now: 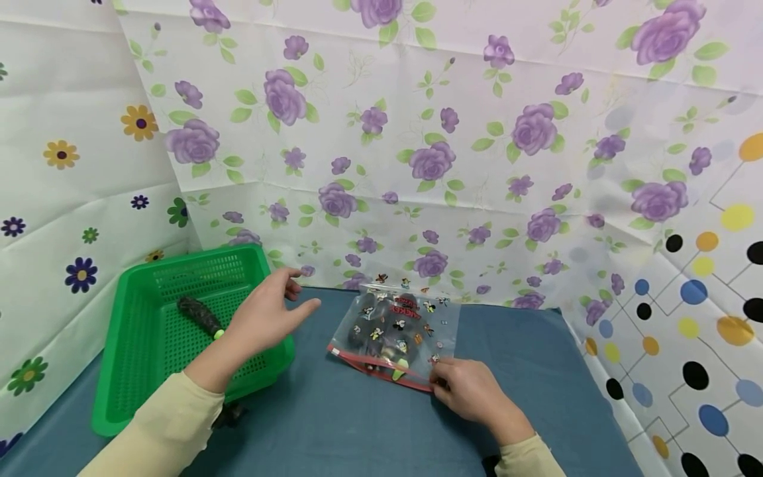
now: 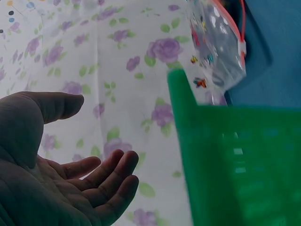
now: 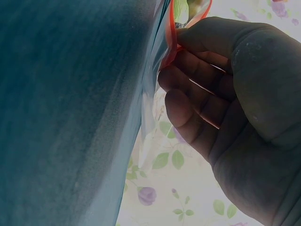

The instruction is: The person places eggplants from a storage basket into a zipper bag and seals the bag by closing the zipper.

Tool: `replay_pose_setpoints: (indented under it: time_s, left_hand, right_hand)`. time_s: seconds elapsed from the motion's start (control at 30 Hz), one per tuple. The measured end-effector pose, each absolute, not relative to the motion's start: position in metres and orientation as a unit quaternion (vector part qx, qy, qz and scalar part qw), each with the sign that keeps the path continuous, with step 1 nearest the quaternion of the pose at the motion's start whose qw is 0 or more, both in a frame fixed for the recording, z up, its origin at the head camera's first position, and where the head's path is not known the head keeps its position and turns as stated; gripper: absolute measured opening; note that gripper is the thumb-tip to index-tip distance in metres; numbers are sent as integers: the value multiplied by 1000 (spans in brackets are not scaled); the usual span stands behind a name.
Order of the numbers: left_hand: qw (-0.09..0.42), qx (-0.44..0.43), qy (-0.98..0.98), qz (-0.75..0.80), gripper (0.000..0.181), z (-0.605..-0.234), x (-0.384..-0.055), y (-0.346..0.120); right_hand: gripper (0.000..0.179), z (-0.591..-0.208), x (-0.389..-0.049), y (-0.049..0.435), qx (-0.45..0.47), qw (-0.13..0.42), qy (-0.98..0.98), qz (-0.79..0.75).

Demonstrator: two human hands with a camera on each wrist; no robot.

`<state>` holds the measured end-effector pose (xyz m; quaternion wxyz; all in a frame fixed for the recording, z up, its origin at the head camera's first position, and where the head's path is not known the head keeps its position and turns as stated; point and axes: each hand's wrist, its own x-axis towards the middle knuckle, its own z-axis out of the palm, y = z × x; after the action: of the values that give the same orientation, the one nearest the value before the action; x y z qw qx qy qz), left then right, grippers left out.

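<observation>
A clear plastic zip bag [image 1: 372,318] with small cartoon prints and a red zip edge lies on the blue cloth. Dark rounded things and a light green piece [image 1: 400,368] show through its plastic. My right hand [image 1: 467,391] pinches the bag's red edge [image 3: 170,49] at its near right corner between thumb and fingers. Raised near the right side of a green basket [image 1: 110,358], my left hand [image 1: 268,315] holds nothing, its thumb apart from the loosely bent fingers. Inside the basket lies a dark, long, bumpy thing [image 1: 199,315] with a yellow-green end, partly hidden by my left wrist.
A blue cloth [image 1: 310,424] covers the table. Behind it hangs a white sheet with purple flowers [image 1: 432,161], and patterned sheets stand on both sides. Something small and dark [image 1: 231,415] shows below the basket, beside my left sleeve.
</observation>
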<state>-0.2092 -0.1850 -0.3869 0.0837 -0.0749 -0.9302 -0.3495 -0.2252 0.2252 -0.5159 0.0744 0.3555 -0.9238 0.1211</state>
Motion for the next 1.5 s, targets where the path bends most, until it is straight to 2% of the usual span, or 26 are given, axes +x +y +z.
replay_pose_setpoints:
  time_s: [0.5, 0.93, 1.23, 1.5]
  left_hand:
    - [45, -50, -941, -332, 83, -381, -218, -229]
    - [28, -31, -947, -318, 85, -366, -219, -248]
    - [-16, -16, -960, -277, 87, -370, -231, -268]
    - [-78, -17, -973, -215, 94, -379, -244, -286]
  right_hand:
    - [10, -515, -227, 227, 360, 84, -921, 119]
    - [9, -516, -227, 226, 359, 85, -922, 119]
    - [9, -514, -225, 226, 361, 83, -921, 120]
    - [10, -515, -225, 226, 357, 78, -923, 119]
